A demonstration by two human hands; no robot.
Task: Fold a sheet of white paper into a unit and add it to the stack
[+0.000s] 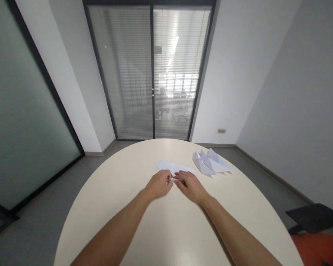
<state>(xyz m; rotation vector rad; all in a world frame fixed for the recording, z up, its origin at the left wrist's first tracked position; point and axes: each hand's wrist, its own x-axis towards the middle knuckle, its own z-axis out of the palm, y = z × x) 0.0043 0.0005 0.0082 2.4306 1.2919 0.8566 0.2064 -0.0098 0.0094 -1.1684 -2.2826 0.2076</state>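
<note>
A white sheet of paper lies on the round cream table, partly folded. My left hand is closed, pinching the near edge of the paper. My right hand rests on the same edge beside it, its fingers pressed down on the fold. The two hands nearly touch at the fingertips. Most of the folded part is hidden under my fingers.
Several folded white paper planes lie at the table's far right. A dark chair back and an orange-red seat stand at the lower right. Glass doors with blinds close the room ahead.
</note>
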